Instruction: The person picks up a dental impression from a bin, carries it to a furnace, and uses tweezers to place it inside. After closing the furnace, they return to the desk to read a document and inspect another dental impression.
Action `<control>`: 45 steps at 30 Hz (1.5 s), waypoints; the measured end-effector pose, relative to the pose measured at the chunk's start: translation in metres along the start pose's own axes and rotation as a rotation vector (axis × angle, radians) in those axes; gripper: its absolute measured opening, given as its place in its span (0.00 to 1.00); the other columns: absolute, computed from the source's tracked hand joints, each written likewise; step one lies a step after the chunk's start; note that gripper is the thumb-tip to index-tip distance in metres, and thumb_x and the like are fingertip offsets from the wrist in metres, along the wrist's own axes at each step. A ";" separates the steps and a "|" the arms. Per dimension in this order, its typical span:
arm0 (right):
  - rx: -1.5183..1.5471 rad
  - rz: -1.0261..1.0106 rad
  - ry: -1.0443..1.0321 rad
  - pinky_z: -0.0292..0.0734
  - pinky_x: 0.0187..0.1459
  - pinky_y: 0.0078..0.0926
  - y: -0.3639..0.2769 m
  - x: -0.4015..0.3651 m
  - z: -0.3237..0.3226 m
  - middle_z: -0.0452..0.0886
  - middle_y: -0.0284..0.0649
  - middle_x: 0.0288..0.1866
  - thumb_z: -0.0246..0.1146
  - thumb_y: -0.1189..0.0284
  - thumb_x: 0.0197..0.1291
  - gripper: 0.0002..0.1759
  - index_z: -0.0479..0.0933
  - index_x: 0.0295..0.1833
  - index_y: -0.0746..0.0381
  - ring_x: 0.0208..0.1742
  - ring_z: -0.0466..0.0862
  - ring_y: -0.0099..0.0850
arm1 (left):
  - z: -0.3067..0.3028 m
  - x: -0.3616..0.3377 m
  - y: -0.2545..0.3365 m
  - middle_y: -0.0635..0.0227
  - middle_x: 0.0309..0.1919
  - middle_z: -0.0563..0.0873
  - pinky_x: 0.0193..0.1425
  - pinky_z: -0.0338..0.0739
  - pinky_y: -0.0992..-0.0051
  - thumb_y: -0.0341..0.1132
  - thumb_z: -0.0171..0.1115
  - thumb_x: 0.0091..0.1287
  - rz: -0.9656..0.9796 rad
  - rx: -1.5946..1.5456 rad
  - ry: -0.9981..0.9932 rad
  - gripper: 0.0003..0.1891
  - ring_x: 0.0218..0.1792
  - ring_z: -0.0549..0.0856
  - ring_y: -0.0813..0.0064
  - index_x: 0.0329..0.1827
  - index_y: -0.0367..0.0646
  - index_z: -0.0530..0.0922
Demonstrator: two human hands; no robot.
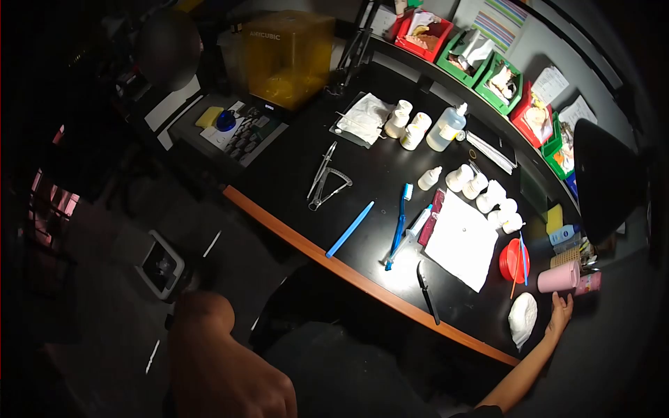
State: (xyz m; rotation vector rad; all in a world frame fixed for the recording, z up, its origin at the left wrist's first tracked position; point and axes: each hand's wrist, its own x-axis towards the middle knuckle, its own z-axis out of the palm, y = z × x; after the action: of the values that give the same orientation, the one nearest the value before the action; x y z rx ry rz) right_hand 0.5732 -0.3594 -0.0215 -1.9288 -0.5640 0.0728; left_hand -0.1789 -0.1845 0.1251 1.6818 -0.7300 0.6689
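My right hand (559,315) reaches along the right end of the black desk, fingers apart, fingertips right at the lower edge of a pink cup-like container (559,276). A smaller pink container (589,283) is just beyond. Beside my right wrist lies a crumpled white cloth or tissue (523,318); above it sits a red bowl (513,260) with thin brushes across it. My left hand (240,369) is dark and close to the camera at the lower left, away from the desktop. Its fingers are mostly hidden in shadow and by the frame edge.
White paper (461,240), a knife (428,292), a blue toothbrush (401,223), a blue stick (350,229) and calipers (326,184) lie on the desk. Several white bottles (474,184) stand behind. A yellow Anycubic box (289,59) is back left; coloured bins (498,82) line the rear.
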 end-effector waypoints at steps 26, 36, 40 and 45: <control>0.033 0.001 0.110 0.80 0.56 0.36 -0.019 0.013 0.025 0.84 0.42 0.57 0.77 0.75 0.55 0.31 0.78 0.65 0.66 0.54 0.85 0.34 | -0.013 -0.143 -0.014 0.74 0.23 0.83 0.28 0.71 0.82 0.38 0.76 0.65 -0.791 0.549 0.754 0.14 0.22 0.79 0.87 0.46 0.39 0.84; 0.325 -0.184 0.168 0.79 0.58 0.32 -0.030 -0.030 0.017 0.85 0.41 0.52 0.74 0.80 0.51 0.25 0.80 0.58 0.72 0.50 0.85 0.32 | -0.018 -0.121 -0.041 0.67 0.17 0.81 0.28 0.75 0.77 0.29 0.60 0.67 -0.824 0.666 0.788 0.13 0.22 0.84 0.77 0.22 0.39 0.76; 0.316 -0.198 0.143 0.76 0.59 0.31 -0.036 -0.050 0.000 0.84 0.40 0.54 0.76 0.77 0.49 0.29 0.79 0.59 0.71 0.51 0.83 0.30 | -0.023 -0.133 -0.051 0.68 0.17 0.79 0.26 0.67 0.79 0.37 0.57 0.71 -0.835 0.625 0.796 0.18 0.20 0.76 0.81 0.21 0.40 0.73; 0.306 -0.262 0.216 0.76 0.64 0.33 -0.047 -0.066 0.003 0.82 0.40 0.56 0.73 0.79 0.50 0.34 0.74 0.66 0.70 0.54 0.84 0.33 | -0.010 -0.123 -0.061 0.68 0.20 0.81 0.29 0.72 0.79 0.35 0.60 0.72 -0.828 0.580 0.887 0.14 0.23 0.81 0.82 0.27 0.39 0.75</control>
State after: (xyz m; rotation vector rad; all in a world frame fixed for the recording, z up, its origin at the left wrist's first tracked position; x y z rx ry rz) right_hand 0.4977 -0.3698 0.0050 -1.5302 -0.6164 -0.2039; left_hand -0.2126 -0.1486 -0.0033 1.7328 0.8225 0.9345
